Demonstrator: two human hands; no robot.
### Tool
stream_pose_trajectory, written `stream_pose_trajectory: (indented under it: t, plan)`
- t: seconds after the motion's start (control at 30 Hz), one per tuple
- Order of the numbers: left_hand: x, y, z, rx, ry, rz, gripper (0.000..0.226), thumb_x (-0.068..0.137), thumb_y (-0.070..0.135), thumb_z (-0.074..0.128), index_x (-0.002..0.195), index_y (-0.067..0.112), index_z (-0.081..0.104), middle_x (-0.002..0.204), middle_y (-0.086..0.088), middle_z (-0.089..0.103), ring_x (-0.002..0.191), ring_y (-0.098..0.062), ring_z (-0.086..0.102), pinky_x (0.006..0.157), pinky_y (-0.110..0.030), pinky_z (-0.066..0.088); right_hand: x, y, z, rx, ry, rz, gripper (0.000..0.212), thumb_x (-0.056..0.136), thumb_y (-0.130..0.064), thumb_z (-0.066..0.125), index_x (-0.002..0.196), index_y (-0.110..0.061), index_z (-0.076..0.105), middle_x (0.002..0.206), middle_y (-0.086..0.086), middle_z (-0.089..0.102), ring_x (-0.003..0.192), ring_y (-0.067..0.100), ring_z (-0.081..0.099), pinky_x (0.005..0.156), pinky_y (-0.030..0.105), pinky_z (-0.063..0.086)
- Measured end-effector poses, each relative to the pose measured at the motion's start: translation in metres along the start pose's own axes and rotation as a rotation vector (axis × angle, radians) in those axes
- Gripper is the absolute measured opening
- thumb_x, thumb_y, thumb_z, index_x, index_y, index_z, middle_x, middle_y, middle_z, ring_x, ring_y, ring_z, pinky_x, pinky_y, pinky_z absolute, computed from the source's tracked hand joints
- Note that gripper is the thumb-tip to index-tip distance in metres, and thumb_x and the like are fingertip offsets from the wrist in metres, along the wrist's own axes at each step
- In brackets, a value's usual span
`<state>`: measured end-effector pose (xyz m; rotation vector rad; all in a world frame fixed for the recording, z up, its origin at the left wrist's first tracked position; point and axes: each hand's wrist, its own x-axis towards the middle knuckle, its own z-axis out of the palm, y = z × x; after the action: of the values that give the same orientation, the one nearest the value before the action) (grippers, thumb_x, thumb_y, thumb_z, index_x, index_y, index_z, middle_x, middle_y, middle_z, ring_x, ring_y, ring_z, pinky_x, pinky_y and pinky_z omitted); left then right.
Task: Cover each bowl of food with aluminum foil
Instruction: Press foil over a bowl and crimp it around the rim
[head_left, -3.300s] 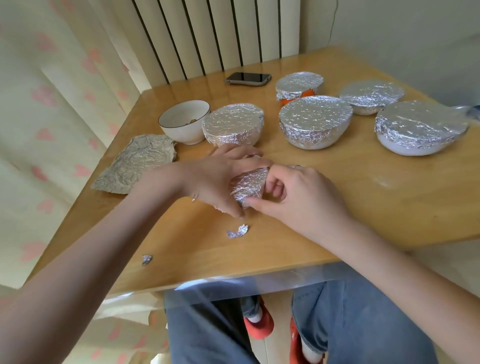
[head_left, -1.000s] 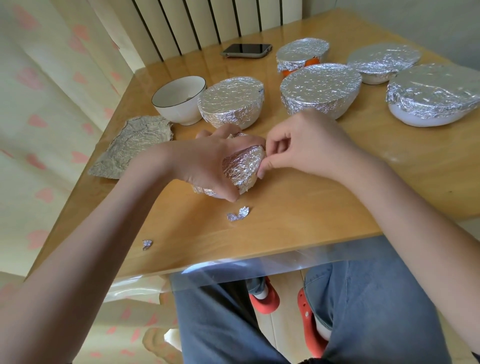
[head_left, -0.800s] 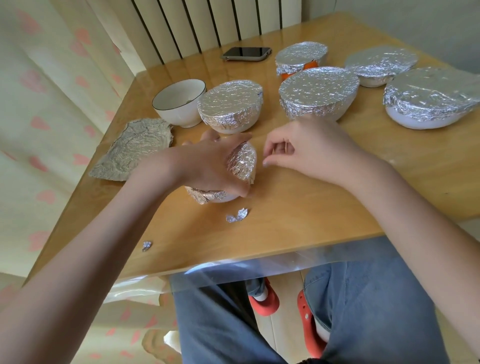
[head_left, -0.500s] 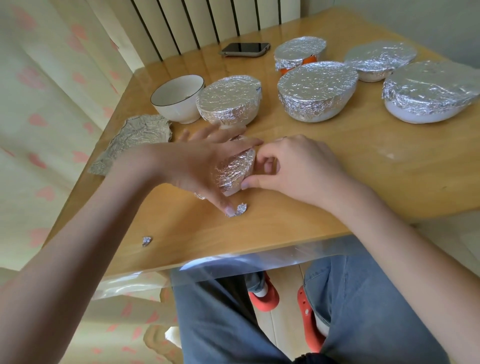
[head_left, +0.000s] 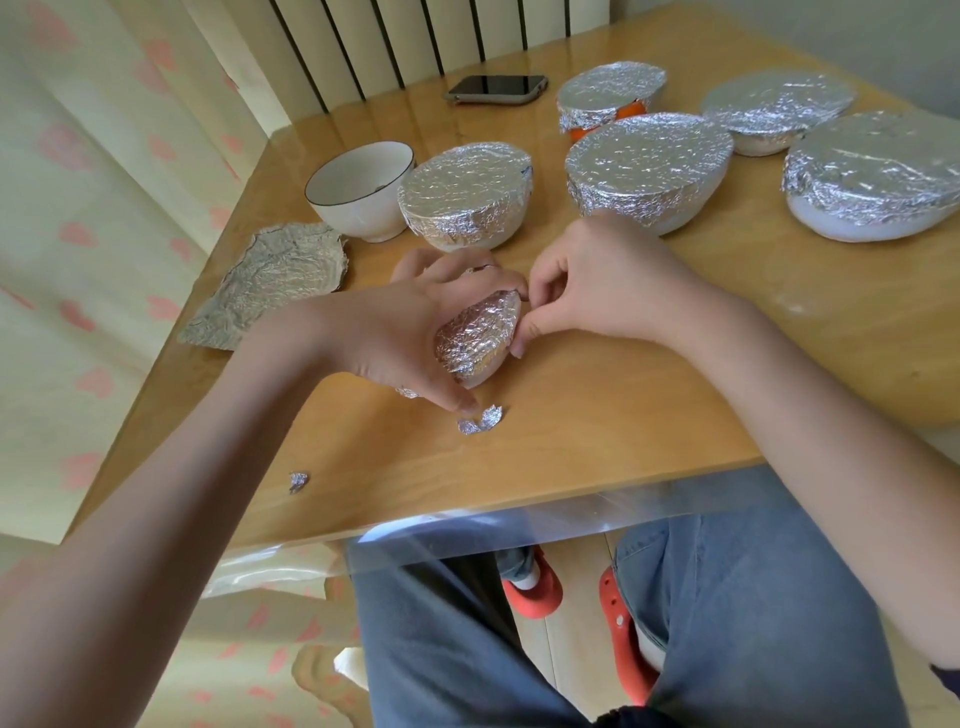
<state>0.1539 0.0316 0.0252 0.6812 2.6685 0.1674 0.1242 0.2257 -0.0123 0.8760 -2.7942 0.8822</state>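
— What have you got in your grip?

— My left hand (head_left: 410, 332) is curled round a small foil-wrapped bowl (head_left: 480, 338), tilted on its side near the middle of the surface (head_left: 675, 405). My right hand (head_left: 597, 291) pinches the foil at the bowl's rim, thumb and fingertips pressed together on it.

— And the others?

— Five covered bowls stand toward the far edge: one (head_left: 467, 195) just past my left hand, a wider one (head_left: 647, 169) past my right hand, an orange one (head_left: 610, 101) behind that, then two (head_left: 776, 111) (head_left: 872, 176) toward the far right corner.

— Anything left open?

— A white bowl (head_left: 361, 189) with a dark rim, uncovered, touching or just beside the nearest covered one, by the left edge. A crumpled foil sheet (head_left: 275, 286) lies flat nearer me along that edge.

— Loose bits?

— Two foil scraps: one (head_left: 480, 421) just beside my left fingertips, one (head_left: 297, 481) toward the near edge. A phone (head_left: 496, 89) lies at the far edge.
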Motion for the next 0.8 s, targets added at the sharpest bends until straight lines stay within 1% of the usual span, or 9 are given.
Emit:
stream_pose_trajectory:
  t: [0.1,0.2,0.3,0.37,0.47,0.53,0.6,0.67,0.8]
  plan:
    - [0.000,0.003,-0.001,0.004,-0.012,-0.015,0.097,0.064,0.034,0.084,0.135,0.058,0.023,0.143,0.029,0.012,0.125,0.007,0.006,0.100,-0.026,0.017,0.003,0.000,-0.002,-0.117,0.047,0.011,0.035,0.054,-0.055,0.076,0.052,-0.023,0.062,0.054,-0.007,0.058,0.058,0.007,0.048,0.054,0.025,0.032]
    - [0.001,0.006,-0.001,0.015,0.028,-0.067,0.093,0.063,0.031,0.084,0.134,0.054,0.028,0.142,0.021,0.018,0.121,0.000,0.010,0.095,-0.029,0.026,-0.001,0.001,-0.004,-0.066,0.003,0.016,0.039,0.055,-0.061,0.069,0.059,-0.022,0.067,0.056,-0.010,0.060,0.060,0.005,0.052,0.058,0.025,0.037]
    - [0.000,0.015,0.006,-0.004,0.110,-0.203,0.096,0.063,0.049,0.080,0.139,0.053,0.022,0.144,0.017,0.019,0.129,-0.017,0.019,0.091,-0.034,0.031,-0.017,0.004,-0.006,-0.053,-0.038,0.014,0.014,0.076,-0.043,0.071,0.078,-0.030,0.070,0.064,-0.020,0.058,0.066,-0.005,0.052,0.070,0.032,0.050]
    - [-0.001,0.019,0.008,-0.014,0.060,-0.301,0.117,0.054,0.070,0.075,0.146,0.055,0.005,0.154,0.018,0.008,0.140,-0.024,0.014,0.100,-0.039,0.030,-0.032,0.003,-0.004,-0.021,0.006,0.047,0.003,0.083,-0.033,0.068,0.086,-0.033,0.070,0.067,-0.022,0.056,0.068,-0.005,0.051,0.072,0.032,0.050]
    - [-0.010,0.016,-0.004,0.016,-0.075,-0.315,0.142,0.034,0.081,0.072,0.132,0.066,-0.031,0.158,0.013,-0.027,0.148,-0.028,-0.020,0.117,-0.058,0.009,-0.053,-0.011,0.008,0.035,0.052,0.090,0.007,0.083,-0.033,0.068,0.090,-0.032,0.068,0.070,-0.019,0.056,0.068,0.002,0.050,0.070,0.028,0.044]
    - [-0.017,0.008,-0.016,0.091,-0.109,-0.234,0.149,0.034,0.070,0.081,0.126,0.067,-0.036,0.154,0.014,-0.035,0.142,-0.021,-0.034,0.117,-0.055,-0.005,-0.064,-0.023,0.017,0.051,0.060,0.095,0.008,0.083,-0.035,0.069,0.089,-0.032,0.065,0.074,-0.016,0.057,0.068,0.002,0.049,0.067,0.027,0.045]
    - [-0.017,0.001,-0.023,0.168,-0.143,-0.144,0.151,0.043,0.054,0.090,0.129,0.066,-0.034,0.154,0.018,-0.035,0.141,-0.015,-0.035,0.117,-0.049,-0.009,-0.070,-0.032,0.023,0.077,0.066,0.090,0.009,0.082,-0.036,0.068,0.088,-0.031,0.063,0.077,-0.014,0.056,0.069,0.003,0.048,0.065,0.027,0.044]
    - [-0.013,0.000,-0.024,0.191,-0.183,-0.081,0.145,0.055,0.040,0.093,0.137,0.065,-0.024,0.158,0.020,-0.024,0.147,-0.013,-0.023,0.120,-0.046,-0.004,-0.071,-0.036,0.028,0.091,0.075,0.085,0.009,0.083,-0.035,0.068,0.086,-0.031,0.062,0.077,-0.013,0.055,0.070,0.004,0.048,0.063,0.027,0.044]
    - [-0.007,0.004,-0.021,0.121,-0.101,-0.079,0.114,0.062,0.036,0.089,0.144,0.059,0.013,0.150,0.019,0.015,0.139,-0.014,0.028,0.111,-0.037,0.033,-0.071,-0.037,0.030,0.146,0.105,0.088,0.011,0.081,-0.031,0.071,0.084,-0.030,0.060,0.075,-0.013,0.055,0.070,0.005,0.050,0.064,0.032,0.049]
